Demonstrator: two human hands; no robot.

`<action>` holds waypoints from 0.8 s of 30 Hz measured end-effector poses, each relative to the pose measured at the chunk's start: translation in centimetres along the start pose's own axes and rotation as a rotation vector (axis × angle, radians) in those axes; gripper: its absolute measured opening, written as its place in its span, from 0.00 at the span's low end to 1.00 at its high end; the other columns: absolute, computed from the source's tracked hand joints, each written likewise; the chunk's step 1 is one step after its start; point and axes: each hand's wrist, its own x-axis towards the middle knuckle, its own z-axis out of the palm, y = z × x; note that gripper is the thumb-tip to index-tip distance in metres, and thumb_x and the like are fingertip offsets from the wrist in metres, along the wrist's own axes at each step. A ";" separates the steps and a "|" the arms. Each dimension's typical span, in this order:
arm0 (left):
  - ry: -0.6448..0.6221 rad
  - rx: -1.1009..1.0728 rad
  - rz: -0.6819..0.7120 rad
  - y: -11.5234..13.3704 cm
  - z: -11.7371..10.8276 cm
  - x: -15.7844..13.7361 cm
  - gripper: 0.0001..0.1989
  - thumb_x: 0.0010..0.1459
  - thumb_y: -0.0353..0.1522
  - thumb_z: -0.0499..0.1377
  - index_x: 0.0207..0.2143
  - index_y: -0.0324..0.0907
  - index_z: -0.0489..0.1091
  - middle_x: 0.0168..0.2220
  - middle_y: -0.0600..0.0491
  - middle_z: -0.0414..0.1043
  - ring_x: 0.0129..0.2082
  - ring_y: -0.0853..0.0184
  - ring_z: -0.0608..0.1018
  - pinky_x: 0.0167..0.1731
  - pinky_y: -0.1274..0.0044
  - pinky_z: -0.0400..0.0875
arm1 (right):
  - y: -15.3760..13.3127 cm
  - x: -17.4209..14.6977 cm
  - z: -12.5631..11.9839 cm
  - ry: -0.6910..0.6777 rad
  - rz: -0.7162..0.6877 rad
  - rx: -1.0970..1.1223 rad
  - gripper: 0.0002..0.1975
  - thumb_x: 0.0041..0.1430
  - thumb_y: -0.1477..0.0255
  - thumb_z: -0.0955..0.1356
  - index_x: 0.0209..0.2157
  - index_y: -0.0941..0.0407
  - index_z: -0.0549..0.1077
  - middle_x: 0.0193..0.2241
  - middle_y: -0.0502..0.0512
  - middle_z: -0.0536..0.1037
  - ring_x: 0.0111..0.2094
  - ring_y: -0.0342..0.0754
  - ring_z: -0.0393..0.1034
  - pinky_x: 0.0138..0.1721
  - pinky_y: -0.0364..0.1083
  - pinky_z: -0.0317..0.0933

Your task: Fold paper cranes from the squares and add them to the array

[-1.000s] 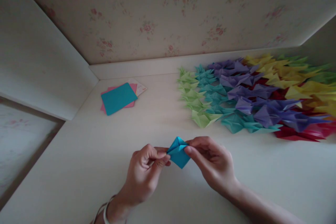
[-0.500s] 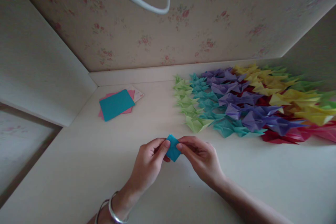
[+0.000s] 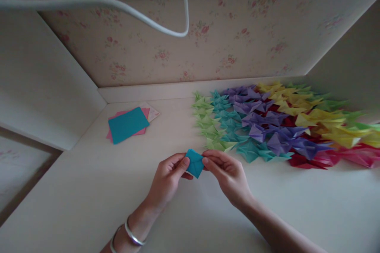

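Note:
A small folded square of blue origami paper [image 3: 195, 165] is held up between my two hands, turned so that it looks like a diamond, with crease lines across its face. My left hand [image 3: 169, 174] pinches its left corner, thumb in front and fingers behind. At the opposite corner, the thumb and fingertips of my right hand [image 3: 227, 172] are closed on the paper. Just beyond my hands are the rows of folded paper cranes [image 3: 261, 120], in green, teal, purple, red and yellow.
Teal and pink paper sheets [image 3: 128, 125] lie stacked at the back left of the white table [image 3: 89, 182]. A white cable [image 3: 142, 17] hangs across the top, before the flowered wall [image 3: 166, 63]. White panels [image 3: 53, 79] stand at the left.
More of the blue paper's face shows between my fingers, and my right fingertips sit slightly further right. The whole view has tilted up a little.

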 end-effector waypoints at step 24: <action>0.320 0.467 0.338 -1.8 -0.8 -1.7 0.04 0.58 0.34 0.64 0.36 0.45 0.78 0.29 0.56 0.82 0.25 0.65 0.83 0.28 0.79 0.78 | 0.6 -1.2 0.2 -0.017 0.027 -0.028 0.06 0.49 0.68 0.76 0.29 0.55 0.80 0.26 0.51 0.81 0.27 0.45 0.74 0.30 0.42 0.70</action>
